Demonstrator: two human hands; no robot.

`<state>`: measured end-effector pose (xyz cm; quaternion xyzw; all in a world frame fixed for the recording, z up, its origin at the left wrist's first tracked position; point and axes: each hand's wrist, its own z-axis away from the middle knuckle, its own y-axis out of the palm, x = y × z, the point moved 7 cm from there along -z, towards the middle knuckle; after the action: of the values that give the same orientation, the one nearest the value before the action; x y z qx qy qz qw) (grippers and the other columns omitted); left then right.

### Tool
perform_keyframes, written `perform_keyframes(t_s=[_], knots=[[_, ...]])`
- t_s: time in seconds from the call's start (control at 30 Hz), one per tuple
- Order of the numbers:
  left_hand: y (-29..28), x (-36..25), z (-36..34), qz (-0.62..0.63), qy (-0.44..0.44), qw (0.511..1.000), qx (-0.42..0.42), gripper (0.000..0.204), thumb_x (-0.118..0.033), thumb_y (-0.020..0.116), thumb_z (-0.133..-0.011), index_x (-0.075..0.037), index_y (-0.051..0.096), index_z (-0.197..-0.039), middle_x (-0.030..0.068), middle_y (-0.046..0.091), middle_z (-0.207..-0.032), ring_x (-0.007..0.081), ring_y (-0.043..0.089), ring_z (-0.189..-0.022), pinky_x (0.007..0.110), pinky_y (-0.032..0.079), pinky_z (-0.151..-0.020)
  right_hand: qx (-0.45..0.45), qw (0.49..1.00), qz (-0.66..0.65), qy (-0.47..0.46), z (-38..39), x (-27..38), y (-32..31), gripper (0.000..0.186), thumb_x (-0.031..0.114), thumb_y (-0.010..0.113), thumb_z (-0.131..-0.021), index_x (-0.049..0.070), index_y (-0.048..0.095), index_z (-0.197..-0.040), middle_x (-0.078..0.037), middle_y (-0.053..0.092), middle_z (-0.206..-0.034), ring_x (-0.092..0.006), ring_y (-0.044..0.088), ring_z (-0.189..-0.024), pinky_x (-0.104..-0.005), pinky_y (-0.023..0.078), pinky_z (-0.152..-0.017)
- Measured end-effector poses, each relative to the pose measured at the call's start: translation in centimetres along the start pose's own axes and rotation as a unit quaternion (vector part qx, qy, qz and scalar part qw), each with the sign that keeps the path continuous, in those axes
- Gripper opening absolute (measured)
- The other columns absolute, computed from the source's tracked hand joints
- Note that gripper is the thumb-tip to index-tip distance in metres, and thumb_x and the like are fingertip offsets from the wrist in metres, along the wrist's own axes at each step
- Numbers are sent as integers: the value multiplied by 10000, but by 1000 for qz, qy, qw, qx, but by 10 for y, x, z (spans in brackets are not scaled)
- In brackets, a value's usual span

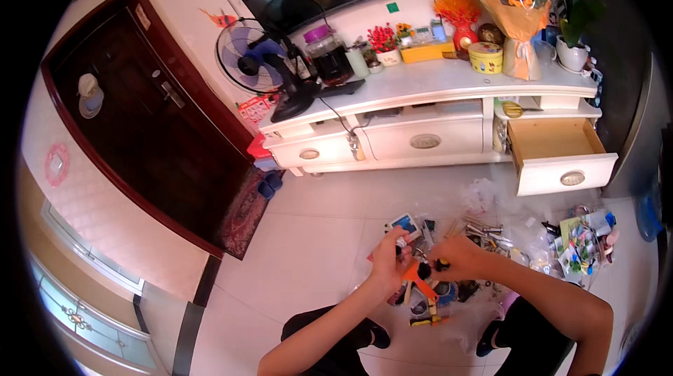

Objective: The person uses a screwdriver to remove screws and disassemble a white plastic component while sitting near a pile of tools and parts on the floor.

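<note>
My left hand (390, 255) is closed, its fingers curled around something small and dark that I cannot make out. Just beyond its fingertips is a small white-framed object with a blue face (405, 224); whether they touch is unclear. To its right, my right hand (459, 258) is closed too, pinching a small dark piece mostly hidden by the fingers. Between and below the hands shows an orange flat-bladed object (421, 283), beside a round black part (425, 271). A yellow-and-black tool (423, 320) lies on the floor nearer my feet.
Small tools and parts spread over the tiled floor, with clear plastic bags (484, 194) among them. A heap of small colourful items (582, 246) lies at the right. Beyond stands a white TV cabinet (427, 120), its right drawer (561, 141) pulled out. A fan (252, 60) stands on the left.
</note>
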<state>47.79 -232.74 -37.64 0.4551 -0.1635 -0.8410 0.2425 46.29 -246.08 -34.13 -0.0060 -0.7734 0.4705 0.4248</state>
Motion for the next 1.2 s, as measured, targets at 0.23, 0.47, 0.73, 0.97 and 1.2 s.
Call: perform_keyframes(t_s=[0.23,0.47,0.73,0.97,1.2], knots=[[2,4,11,32,-59,996,57,163,-160,644,-787,-126,491,-831,-13,525,-707,75,439,-541,183,347,-466,67,993,77,61,29,-39,8,272,327,707,-712,77,612,-760,-117,618,-767,-302,613,-773,-405,473,-673],[8,-9,18,44,-135,983,117,111,-160,606,-802,-129,511,-753,-30,522,-648,77,495,-545,198,349,-433,83,991,86,54,25,-40,8,241,310,681,-745,107,618,-860,-123,624,-780,-313,608,-781,-408,472,-687],[9,-25,9,39,-63,992,104,136,-233,604,-776,-134,517,-738,-30,531,-689,82,479,-557,193,330,-460,-57,995,-23,82,13,-5,-44,74,63,662,-722,30,605,-756,-102,608,-700,-213,601,-642,-313,480,-626],[-1,-50,15,62,-21,998,-4,80,-161,565,-766,-161,497,-809,-54,516,-630,100,457,-585,216,345,-499,-392,905,-125,107,42,49,-125,66,36,585,-857,16,580,-794,-33,580,-768,-82,550,-647,-191,395,-417],[1,-53,14,94,-11,995,-1,79,-175,563,-764,-162,494,-799,-54,502,-619,101,440,-576,215,344,-499,-532,834,-138,45,51,72,-150,122,95,475,-930,25,525,-844,-46,517,-864,-86,539,-730,-196,391,-461]])
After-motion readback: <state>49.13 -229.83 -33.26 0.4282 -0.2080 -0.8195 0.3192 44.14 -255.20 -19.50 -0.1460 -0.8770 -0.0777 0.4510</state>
